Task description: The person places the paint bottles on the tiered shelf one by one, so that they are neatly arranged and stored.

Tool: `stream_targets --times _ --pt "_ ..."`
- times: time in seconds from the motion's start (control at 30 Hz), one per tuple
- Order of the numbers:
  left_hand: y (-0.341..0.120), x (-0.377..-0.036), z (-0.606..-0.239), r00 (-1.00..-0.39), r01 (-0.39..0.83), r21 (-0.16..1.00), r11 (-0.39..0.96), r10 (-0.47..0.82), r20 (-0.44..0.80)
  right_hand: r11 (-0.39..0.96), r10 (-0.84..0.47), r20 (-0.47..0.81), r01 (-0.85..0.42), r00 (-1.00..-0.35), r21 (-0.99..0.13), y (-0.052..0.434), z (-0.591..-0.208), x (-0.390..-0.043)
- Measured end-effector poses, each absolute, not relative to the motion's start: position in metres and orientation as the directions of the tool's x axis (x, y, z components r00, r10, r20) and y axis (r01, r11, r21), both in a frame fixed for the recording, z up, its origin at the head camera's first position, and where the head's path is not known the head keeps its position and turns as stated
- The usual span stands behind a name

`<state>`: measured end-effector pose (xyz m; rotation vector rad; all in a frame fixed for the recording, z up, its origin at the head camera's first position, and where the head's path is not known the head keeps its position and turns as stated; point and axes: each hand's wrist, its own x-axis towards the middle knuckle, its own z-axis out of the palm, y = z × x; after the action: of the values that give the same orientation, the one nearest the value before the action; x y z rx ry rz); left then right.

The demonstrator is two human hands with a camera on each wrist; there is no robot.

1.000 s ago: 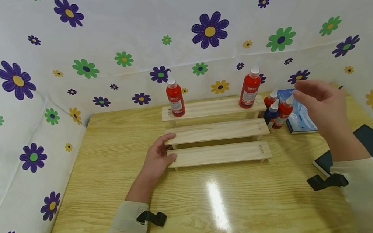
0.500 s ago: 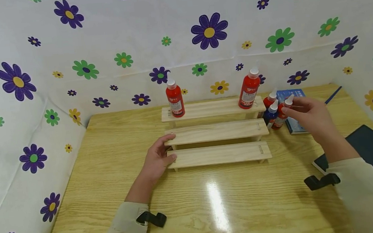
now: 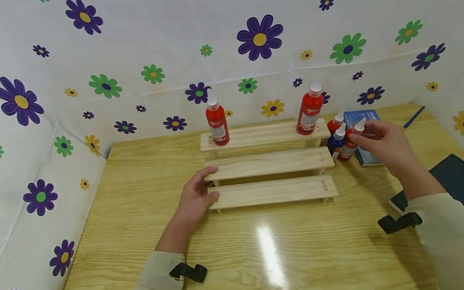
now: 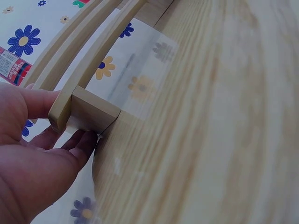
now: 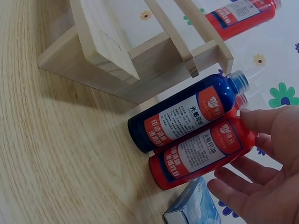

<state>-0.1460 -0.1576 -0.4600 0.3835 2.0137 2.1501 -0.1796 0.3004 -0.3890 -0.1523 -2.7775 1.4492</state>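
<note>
A three-tier wooden shelf (image 3: 271, 164) stands mid-table with two red bottles (image 3: 217, 121) (image 3: 309, 109) on its top tier. My left hand (image 3: 208, 184) rests against the shelf's left end, thumb (image 4: 37, 100) at a plank end and straight fingers (image 4: 79, 142) by the leg. Right of the shelf stand a red bottle (image 3: 335, 124), a blue bottle (image 3: 336, 143) and a nearer red bottle (image 3: 347, 146). My right hand (image 3: 357, 141) reaches round that nearer red bottle (image 5: 201, 154): thumb (image 5: 266, 119) touches its shoulder, fingers (image 5: 233, 191) lie loosely behind it.
A blue box (image 3: 365, 154) lies behind the bottle group, and a blue pen (image 3: 413, 117) lies farther right. A dark flat pad (image 3: 460, 180) sits near the right edge. Flowered cloth walls (image 3: 37, 148) close the table's back and sides.
My right hand has come down and leftwards from a raised position to the nearer red bottle beside the shelf. The left hand has stayed on the shelf's end.
</note>
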Motion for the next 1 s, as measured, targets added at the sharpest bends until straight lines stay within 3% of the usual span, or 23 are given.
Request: stream_targets --times 0.43,1.0 --pt "-0.158 -0.146 -0.462 -0.952 0.07 0.995 -0.069 0.295 0.087 0.369 0.078 -0.1 0.122 -0.992 -0.921 0.301 -0.401 -0.183" --pt "-0.157 -0.147 -0.46 -0.955 0.061 0.995 -0.08 0.285 0.082 0.362 0.202 -0.015 0.089 -0.979 -0.928 0.301 -0.392 -0.167"
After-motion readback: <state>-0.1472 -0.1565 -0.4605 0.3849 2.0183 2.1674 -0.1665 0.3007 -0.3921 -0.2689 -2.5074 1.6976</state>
